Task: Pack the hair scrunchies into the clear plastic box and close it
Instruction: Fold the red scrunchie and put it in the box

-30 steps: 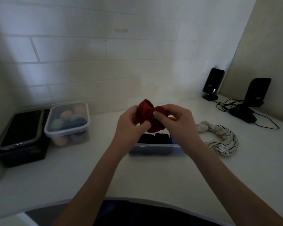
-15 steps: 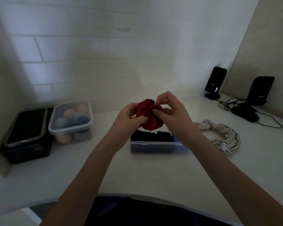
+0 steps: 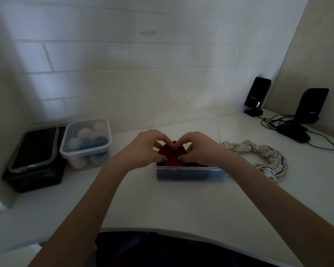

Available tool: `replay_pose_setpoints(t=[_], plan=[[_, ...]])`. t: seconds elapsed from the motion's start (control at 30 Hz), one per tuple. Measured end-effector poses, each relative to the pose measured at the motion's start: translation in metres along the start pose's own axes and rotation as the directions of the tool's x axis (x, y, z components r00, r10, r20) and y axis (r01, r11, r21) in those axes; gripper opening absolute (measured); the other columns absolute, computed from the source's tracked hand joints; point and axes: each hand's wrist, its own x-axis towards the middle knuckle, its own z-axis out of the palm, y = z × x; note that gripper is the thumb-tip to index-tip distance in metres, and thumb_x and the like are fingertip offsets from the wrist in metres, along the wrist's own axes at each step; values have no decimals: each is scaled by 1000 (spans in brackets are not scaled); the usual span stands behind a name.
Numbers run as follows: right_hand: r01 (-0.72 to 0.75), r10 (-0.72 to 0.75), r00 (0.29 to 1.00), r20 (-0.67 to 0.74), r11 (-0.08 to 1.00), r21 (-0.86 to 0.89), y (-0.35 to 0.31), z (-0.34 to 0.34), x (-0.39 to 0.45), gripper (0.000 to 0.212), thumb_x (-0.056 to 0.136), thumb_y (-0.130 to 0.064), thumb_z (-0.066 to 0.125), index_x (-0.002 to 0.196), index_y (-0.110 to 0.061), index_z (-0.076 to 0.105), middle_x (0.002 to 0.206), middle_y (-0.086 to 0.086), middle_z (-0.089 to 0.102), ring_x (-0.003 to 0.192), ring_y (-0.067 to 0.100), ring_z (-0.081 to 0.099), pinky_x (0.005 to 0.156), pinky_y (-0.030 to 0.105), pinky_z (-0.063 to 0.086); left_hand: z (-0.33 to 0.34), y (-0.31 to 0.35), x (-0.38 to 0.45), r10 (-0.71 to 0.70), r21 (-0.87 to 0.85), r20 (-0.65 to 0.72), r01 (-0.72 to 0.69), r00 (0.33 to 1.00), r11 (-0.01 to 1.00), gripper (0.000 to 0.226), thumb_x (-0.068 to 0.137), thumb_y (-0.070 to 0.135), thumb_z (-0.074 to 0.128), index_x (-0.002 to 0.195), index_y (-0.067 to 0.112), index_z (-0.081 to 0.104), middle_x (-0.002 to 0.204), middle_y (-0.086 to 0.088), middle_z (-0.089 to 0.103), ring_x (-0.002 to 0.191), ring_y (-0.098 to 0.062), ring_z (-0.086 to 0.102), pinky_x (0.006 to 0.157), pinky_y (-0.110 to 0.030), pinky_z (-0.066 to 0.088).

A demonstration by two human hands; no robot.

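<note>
Lidded tub of pastel balls (image 3: pixel 86 143), phone (image 3: pixel 34 149) beside; speakers (image 3: pixel 257 98) far right.

Red scrunchie (image 3: pixel 172 154) bunched at open top of clear plastic box (image 3: pixel 189 172), over dark scrunchies inside. White patterned scrunchie (image 3: pixel 262 157) lying loose just right.

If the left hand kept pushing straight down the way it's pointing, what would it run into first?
Most likely the red scrunchie that the left hand already pinches, then the dark scrunchies packed in the clear plastic box beneath. Depth is hard to judge here.
</note>
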Motion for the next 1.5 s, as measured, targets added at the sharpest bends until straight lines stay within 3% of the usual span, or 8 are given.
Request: replay_pose_setpoints(t=[0.13, 0.3, 0.53, 0.7, 0.83, 1.1, 1.33, 1.5], plan=[[-3, 10, 996, 94, 997, -78, 6, 7, 8, 36, 73, -16, 74, 109, -18, 69, 99, -6, 62, 61, -3, 50, 58, 10, 36, 0, 5, 7, 5, 309, 148, -51, 989, 950, 35, 70, 3, 73, 102, 17, 70, 103, -4, 60, 89, -19, 63, 81, -33, 56], [31, 11, 988, 156, 965, -259, 5, 7, 13, 37, 74, -34, 73, 106, -17, 65, 93, -1, 62, 82, 18, 57, 74, 33, 49, 3, 16, 16, -29, 537, 226, -100, 974, 838, 30, 77, 13, 66, 106, 19, 64, 104, -1, 64, 87, -16, 56, 78, -26, 42], [1, 111, 956, 271, 925, -381, 7, 7, 21, 43, 78, -51, 64, 117, -35, 63, 72, -13, 53, 74, 14, 54, 68, 29, 42, 5, 9, 21, -250, 705, 249, 2, 936, 709, 29, 83, 33, 56, 104, 18, 41, 107, -10, 52, 91, -26, 39, 86, -41, 45], [4, 189, 877, 441, 917, -400, 4, 2, 34, 61, 74, -49, 69, 131, -37, 50, 109, -6, 60, 95, 17, 57, 90, 32, 47, 10, 8, 29, -322, 750, 294, -9, 900, 661, 40, 83, 38, 58, 113, 18, 41, 111, -11, 48, 92, -25, 35, 80, -39, 42], [35, 226, 837, 499, 887, -461, 0, 0, 40, 63, 75, -47, 70, 133, -34, 49, 114, 2, 64, 96, 24, 62, 79, 30, 49, 13, 12, 33, -352, 769, 323, -27, 879, 639, 47, 83, 36, 61, 120, 18, 38, 112, -11, 49, 90, -24, 38, 76, -35, 39], [67, 111, 891, 440, 927, -369, 7, 14, 33, 52, 80, -36, 69, 126, -17, 56, 118, 5, 64, 104, 24, 58, 96, 36, 46, 15, 15, 34, -317, 739, 389, -87, 865, 668, 41, 86, 24, 58, 119, 9, 38, 110, -10, 57, 84, -22, 49, 71, -34, 42], [86, -2, 967, 254, 944, -318, 12, 2, 20, 45, 76, -44, 71, 118, -28, 64, 65, -11, 52, 63, 10, 49, 63, 26, 41, 9, 21, 22, -268, 607, 285, 43, 920, 793, 33, 81, 27, 65, 108, 15, 52, 115, -6, 59, 99, -23, 57, 80, -34, 47], [51, -42, 993, 108, 995, -84, 21, -12, 5, 38, 83, -30, 67, 120, -22, 63, 58, -10, 55, 47, 2, 50, 52, 10, 36, -7, 20, 12, -150, 494, 143, 61, 978, 867, 21, 85, 12, 60, 105, 18, 58, 118, -4, 61, 100, -16, 55, 84, -30, 46]])
